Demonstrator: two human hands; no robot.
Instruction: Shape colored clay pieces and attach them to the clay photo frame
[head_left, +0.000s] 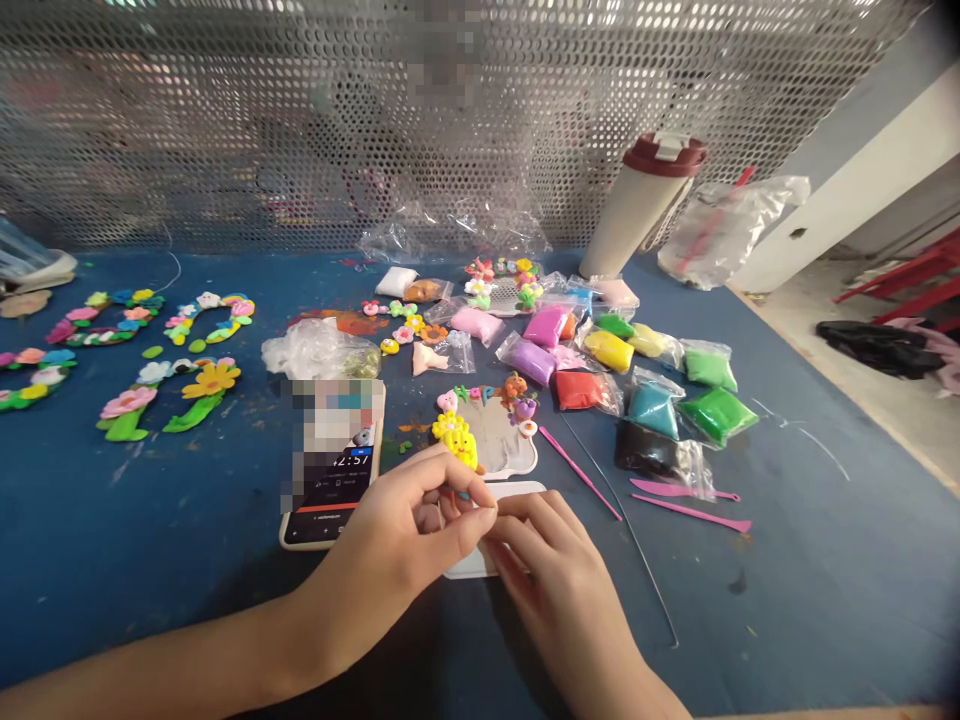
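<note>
My left hand (424, 520) is closed in a pinch, thumb against the fingertips. A speck of blue (463, 496) shows by its fingers, too small to name. Right beside it, my right hand (551, 560) has its fingers bent and pressed together, and its fingertips meet those of the left. Whatever lies between them is hidden. Under both hands is a white board (471, 572), partly covered. Just beyond it lies a whitish frame (491, 430) edged with small clay figures, including a yellow clay piece (457, 440) nearest my left hand.
A phone (330, 525) lies left of my hands. Bags of coloured clay (585, 390), pink modelling tools (690, 510) and a thin wire (637, 560) are to the right. Clay-decorated rings (210, 318) lie far left. A tumbler (634, 215) stands by the perforated metal screen (300, 150).
</note>
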